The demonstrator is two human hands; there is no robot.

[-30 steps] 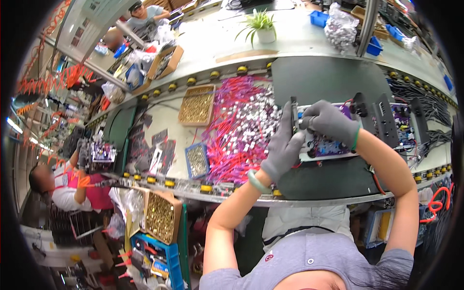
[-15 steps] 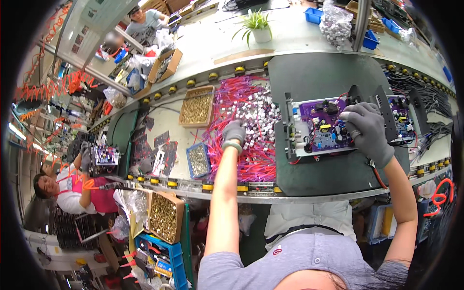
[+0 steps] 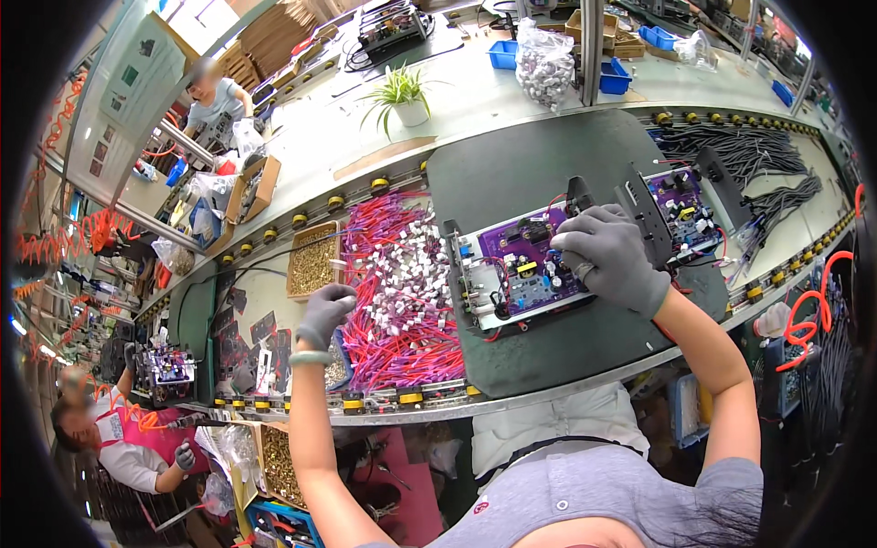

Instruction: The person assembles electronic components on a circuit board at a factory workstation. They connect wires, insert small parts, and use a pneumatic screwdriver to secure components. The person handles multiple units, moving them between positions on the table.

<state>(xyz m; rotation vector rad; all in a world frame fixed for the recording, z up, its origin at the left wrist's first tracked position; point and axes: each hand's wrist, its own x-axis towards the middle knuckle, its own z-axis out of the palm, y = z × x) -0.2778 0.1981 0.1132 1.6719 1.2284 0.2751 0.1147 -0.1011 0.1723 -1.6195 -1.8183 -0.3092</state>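
My left hand [image 3: 326, 317], in a grey glove, is above the left edge of a pile of red and purple cables with white connectors [image 3: 402, 342]. Its fingers are pinched together; anything between them is too small to make out. Just beyond it sits a box of brass-coloured screws [image 3: 313, 265], and a tray of small silver parts [image 3: 340, 363] is partly hidden beside the wrist. Also gloved, my right hand [image 3: 610, 258] has its fingers curled over the right part of a purple circuit board [image 3: 513, 248] in a metal chassis. What those fingers grip is hidden.
The chassis rests on a dark green mat [image 3: 539, 352]. To its right stands a second chassis with a purple board [image 3: 681, 212], then black cables [image 3: 735, 151]. Yellow-and-black rollers [image 3: 411, 396] line the bench edge. A potted plant [image 3: 411, 111] stands beyond; a co-worker [image 3: 137, 438] works at left.
My left hand has moved left from the middle of the cable pile to its edge near the screw box. My right hand stays at the circuit board. The whole view has shifted and tilted.
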